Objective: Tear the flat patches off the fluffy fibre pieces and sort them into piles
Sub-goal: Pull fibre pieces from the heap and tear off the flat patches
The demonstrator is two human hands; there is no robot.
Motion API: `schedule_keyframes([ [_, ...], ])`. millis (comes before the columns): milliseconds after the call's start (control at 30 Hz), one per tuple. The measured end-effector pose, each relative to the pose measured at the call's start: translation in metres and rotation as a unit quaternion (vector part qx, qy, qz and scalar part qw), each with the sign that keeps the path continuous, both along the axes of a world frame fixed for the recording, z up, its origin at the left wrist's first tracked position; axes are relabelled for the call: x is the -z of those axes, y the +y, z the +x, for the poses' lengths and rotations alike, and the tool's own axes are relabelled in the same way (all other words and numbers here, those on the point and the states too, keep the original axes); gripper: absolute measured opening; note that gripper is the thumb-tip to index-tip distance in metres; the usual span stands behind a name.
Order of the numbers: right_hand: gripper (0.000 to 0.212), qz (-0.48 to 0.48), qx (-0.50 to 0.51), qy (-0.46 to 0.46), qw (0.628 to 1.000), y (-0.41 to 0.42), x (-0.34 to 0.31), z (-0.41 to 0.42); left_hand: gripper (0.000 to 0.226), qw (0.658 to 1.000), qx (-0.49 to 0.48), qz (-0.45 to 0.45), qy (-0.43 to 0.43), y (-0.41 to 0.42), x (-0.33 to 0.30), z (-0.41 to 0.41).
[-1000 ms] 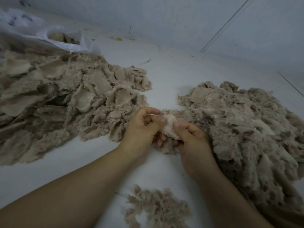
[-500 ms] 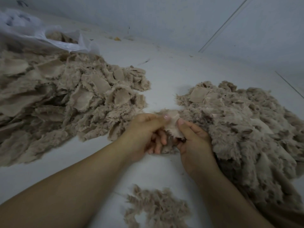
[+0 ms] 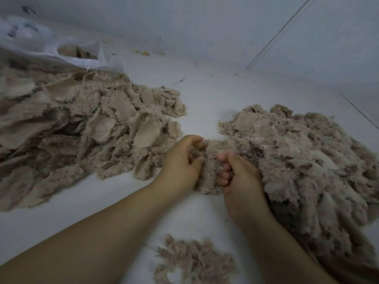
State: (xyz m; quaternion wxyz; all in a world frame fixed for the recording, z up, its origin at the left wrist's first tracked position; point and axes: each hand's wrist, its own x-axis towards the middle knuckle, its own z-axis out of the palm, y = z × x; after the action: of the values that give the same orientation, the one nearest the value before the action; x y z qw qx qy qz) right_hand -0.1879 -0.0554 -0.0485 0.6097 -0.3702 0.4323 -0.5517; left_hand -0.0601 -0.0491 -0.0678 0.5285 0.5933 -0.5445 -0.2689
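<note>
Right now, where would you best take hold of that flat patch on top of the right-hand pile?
Pinch the flat patch at its near-left edge, coming from the left: it lies exposed atop the right pile, fluff crowding its other sides.

White plastic bag [image 3: 61, 52] at far left on pale floor [image 3: 205, 95], grey wall [image 3: 205, 23] behind.

Both hands close together, working at the middle of the surface.
Left hand [image 3: 182, 162] curls its fingers and thumb in a grip on the fluffy piece [image 3: 209, 171]; right hand [image 3: 239, 177] faces it, fingers bent round the same piece. Both bare forearms reach in from the near edge, the left slanting up from the near-left corner.
</note>
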Motion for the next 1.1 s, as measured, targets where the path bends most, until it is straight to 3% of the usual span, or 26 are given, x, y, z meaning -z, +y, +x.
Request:
schedule_keyframes([
  [100,0.036,0.0,-0.006,0.01,1.0,0.002,-0.001,0.0,0.048,0.989,0.022,0.005,-0.148,-0.005,-0.001,0.002],
  [200,0.028,0.01,-0.008,0.005,1.0,0.005,-0.003,0.003,0.036,0.971,0.053,-0.012,-0.234,-0.004,-0.005,0.002],
  [300,0.018,0.034,0.013,-0.028,0.999,0.004,-0.005,0.003,0.01,0.981,0.044,-0.015,-0.186,0.0,-0.006,-0.001],
  [400,0.02,0.029,0.015,-0.02,0.999,0.002,-0.004,0.002,0.012,0.992,0.043,-0.014,-0.116,0.002,-0.008,-0.002],
  [500,0.024,0.011,0.004,0.006,1.0,0.004,-0.001,0.0,0.047,0.97,0.068,0.012,-0.234,0.005,-0.011,-0.004],
  [567,0.026,-0.003,-0.005,0.024,1.0,0.005,0.0,-0.001,0.019,0.956,0.055,-0.006,-0.289,0.005,-0.014,-0.005],
  [600,0.026,-0.009,-0.01,0.032,0.999,0.005,-0.001,0.0,0.013,0.957,0.05,-0.019,-0.284,0.005,-0.014,-0.006],
  [667,0.025,-0.011,-0.017,0.033,0.999,0.006,-0.002,0.001,0.03,0.967,0.042,-0.037,-0.247,0.005,-0.011,-0.006],
  [767,0.028,-0.002,-0.032,0.01,0.999,0.006,-0.004,0.002,0.028,0.988,0.057,-0.052,-0.134,0.002,-0.007,-0.003],
  [933,0.028,0.006,-0.047,0.007,0.999,0.007,-0.004,0.003,0.016,0.981,0.096,-0.135,-0.102,0.005,-0.013,-0.002],
  [1033,0.031,0.027,-0.048,-0.019,0.998,0.004,-0.004,0.002,0.017,0.984,0.091,-0.154,-0.007,0.008,-0.016,-0.004],
  [1100,0.034,0.048,-0.055,-0.032,0.997,0.003,-0.004,0.002,0.022,0.986,0.094,-0.099,0.093,0.01,-0.018,-0.005],
])
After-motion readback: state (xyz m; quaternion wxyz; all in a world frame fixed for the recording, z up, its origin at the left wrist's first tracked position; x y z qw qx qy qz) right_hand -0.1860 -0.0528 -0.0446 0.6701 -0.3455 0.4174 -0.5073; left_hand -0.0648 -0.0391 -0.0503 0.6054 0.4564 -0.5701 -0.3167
